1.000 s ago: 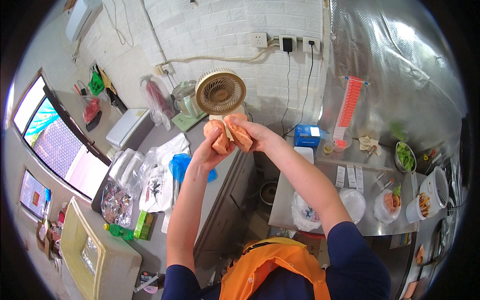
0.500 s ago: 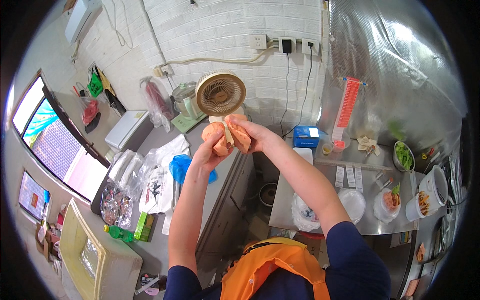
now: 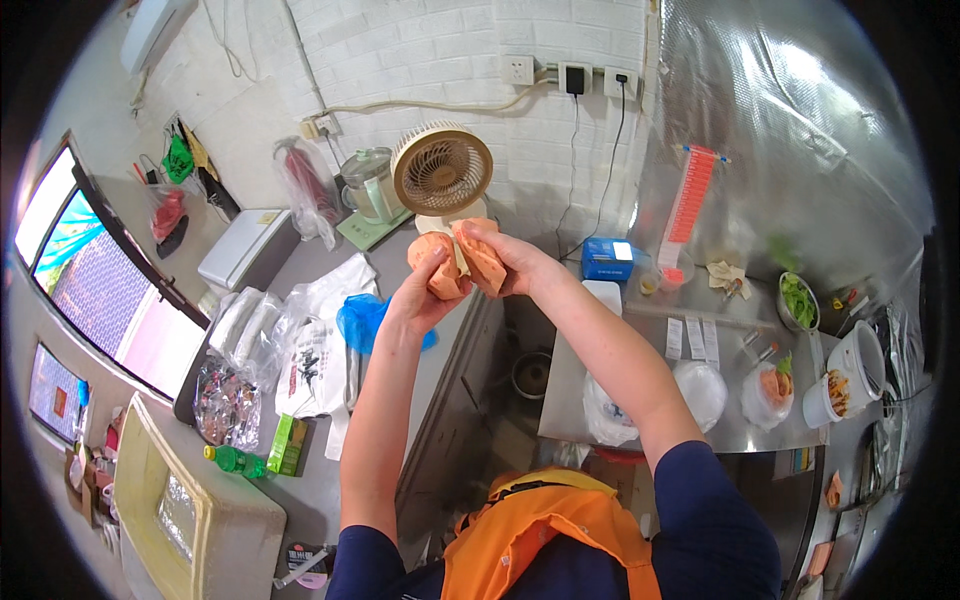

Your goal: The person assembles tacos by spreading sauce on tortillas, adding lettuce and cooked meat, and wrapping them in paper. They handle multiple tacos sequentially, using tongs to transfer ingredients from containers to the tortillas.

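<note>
In front of the fan, both my hands hold up an orange-pink flatbread (image 3: 480, 262) that is parted into two halves, with a paler strip between them. I cannot tell whether the halves are still joined. My left hand (image 3: 415, 302) is closed on the left half, thumb along its face. Closed around the right half is my right hand (image 3: 518, 266). A beige fan (image 3: 442, 172) stands right behind the bread, and part of its base is hidden.
On the left counter lie a blue plastic bag (image 3: 362, 322), white bags (image 3: 310, 372), a green bottle (image 3: 238, 461) and a green carton (image 3: 287, 445). The right steel counter (image 3: 740, 435) carries a bagged flatbread with lettuce (image 3: 770, 388), a lettuce bowl (image 3: 798, 302) and white tubs (image 3: 858, 362).
My view has shifted slightly. The right half of the bread now leans more upright and sits a little lower, with both hands still on the bread.
</note>
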Action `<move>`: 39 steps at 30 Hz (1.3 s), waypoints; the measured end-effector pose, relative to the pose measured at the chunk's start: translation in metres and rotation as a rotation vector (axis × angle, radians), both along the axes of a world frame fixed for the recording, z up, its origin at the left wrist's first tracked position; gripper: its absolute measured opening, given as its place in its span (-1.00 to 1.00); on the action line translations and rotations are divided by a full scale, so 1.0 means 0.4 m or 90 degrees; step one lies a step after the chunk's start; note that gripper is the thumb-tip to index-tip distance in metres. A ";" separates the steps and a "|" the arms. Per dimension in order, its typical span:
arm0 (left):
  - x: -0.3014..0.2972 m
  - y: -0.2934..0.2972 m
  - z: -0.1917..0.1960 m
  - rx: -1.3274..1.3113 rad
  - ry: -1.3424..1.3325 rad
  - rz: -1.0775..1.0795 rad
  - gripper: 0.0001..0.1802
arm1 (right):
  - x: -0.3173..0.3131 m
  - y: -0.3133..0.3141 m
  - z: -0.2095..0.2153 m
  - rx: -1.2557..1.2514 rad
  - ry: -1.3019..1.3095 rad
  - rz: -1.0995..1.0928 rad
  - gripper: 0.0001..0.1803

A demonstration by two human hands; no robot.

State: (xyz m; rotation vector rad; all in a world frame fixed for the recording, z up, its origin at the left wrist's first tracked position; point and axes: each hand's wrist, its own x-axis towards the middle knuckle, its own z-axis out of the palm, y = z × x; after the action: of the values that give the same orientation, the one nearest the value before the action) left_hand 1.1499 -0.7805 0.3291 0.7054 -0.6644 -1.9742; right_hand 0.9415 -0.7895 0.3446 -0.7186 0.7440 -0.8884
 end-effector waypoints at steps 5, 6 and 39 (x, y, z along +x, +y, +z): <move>0.013 -0.017 -0.028 0.011 0.031 -0.028 -0.33 | 0.042 -0.002 -0.043 -0.095 -0.006 -0.080 -0.20; 0.016 -0.017 -0.030 -0.001 0.031 -0.038 -0.33 | 0.040 -0.005 -0.048 -0.088 0.024 -0.090 -0.13; -1.336 1.155 -0.374 -0.149 0.012 -0.559 0.22 | -1.360 1.671 -0.434 0.066 0.151 -0.890 -0.16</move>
State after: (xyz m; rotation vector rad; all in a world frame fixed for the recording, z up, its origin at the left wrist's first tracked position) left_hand 0.6153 -0.3187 0.1795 0.2488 -1.3257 -2.6059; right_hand 0.3973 -0.1213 0.1711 -0.1027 1.5308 -2.0050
